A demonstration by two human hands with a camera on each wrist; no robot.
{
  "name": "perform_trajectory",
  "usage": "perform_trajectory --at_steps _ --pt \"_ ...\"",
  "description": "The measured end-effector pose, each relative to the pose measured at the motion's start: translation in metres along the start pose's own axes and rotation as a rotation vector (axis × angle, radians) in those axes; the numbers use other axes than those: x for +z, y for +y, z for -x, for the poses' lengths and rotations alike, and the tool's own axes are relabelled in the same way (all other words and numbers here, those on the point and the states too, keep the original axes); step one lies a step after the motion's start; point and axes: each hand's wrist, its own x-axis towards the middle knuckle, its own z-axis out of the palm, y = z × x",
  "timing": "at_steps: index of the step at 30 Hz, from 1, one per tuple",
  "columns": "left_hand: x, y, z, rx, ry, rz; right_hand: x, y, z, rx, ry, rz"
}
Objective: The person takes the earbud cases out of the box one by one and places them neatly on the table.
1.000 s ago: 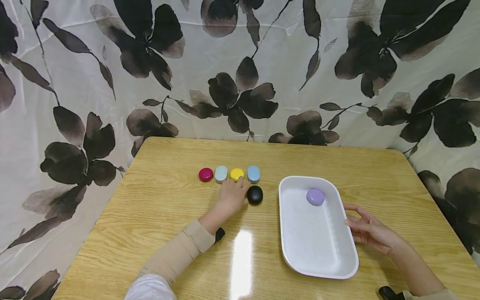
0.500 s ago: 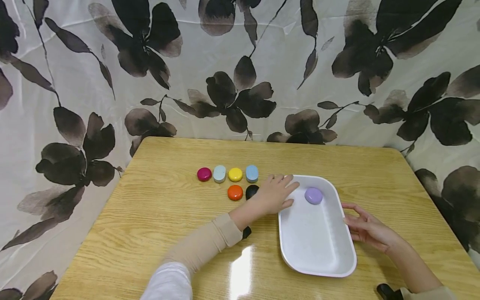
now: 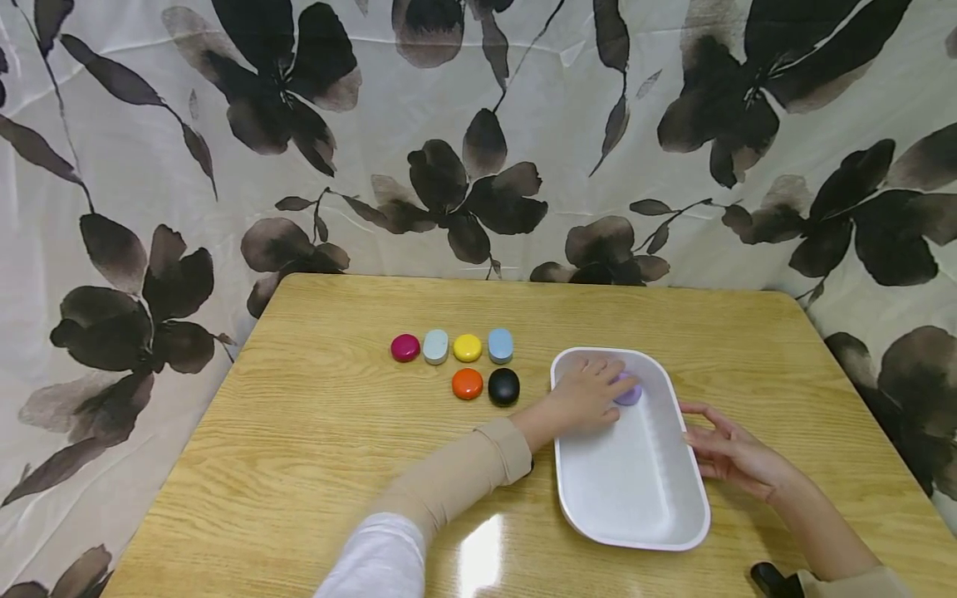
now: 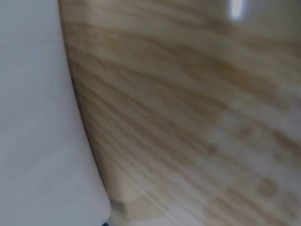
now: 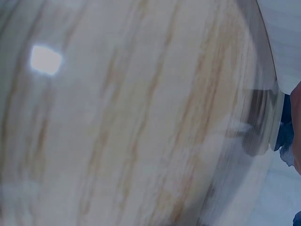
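My left hand [image 3: 588, 397] reaches over the left rim of a white tray [image 3: 635, 507], palm down with fingers spread. Its fingertips partly cover a smooth lilac disc [image 3: 630, 392] inside; whether they touch it is unclear. At the tray's right side, my right hand [image 3: 736, 457] rests its thumb and extended fingers against the outer wall. In the left wrist view, the pale tray wall [image 4: 42, 117] fills the left side and the left hand is out of sight. Only a sliver of the right hand [image 5: 296, 127] shows at the edge of the right wrist view.
Left of the tray on the wooden table [image 3: 314, 448] lie crimson [image 3: 405, 348], pale grey-blue [image 3: 435, 347], yellow [image 3: 467, 348] and blue [image 3: 501, 345] pieces in a row. Orange [image 3: 467, 384] and black [image 3: 504, 387] pieces sit nearer. A floral cloth [image 3: 419, 100] hangs behind.
My left hand has moved right, from over the orange piece, past the black one and into the tray above the lilac disc. The right hand stays at the tray's side.
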Motion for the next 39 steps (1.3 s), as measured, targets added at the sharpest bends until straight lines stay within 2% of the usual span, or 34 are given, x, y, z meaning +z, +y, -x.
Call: perform_trajectory --at_steps 7,14,24,34,39 --pt "0.003 0.006 -0.01 -0.033 -0.086 -0.066 0.001 -0.003 -0.001 0.005 -0.001 -0.011" --pt "0.005 0.009 -0.016 -0.052 -0.15 -0.047 0.001 -0.004 -0.002 0.008 0.0 -0.018" --pt "0.002 0.011 -0.021 -0.027 -0.174 0.014 0.001 -0.005 -0.001 -0.002 -0.016 -0.025" --pt "-0.001 0.01 -0.019 0.006 -0.2 0.083 0.0 -0.008 -0.002 0.005 -0.014 -0.027" --pt "-0.002 0.009 -0.018 0.028 -0.205 0.065 0.001 -0.009 -0.003 0.01 -0.008 -0.019"
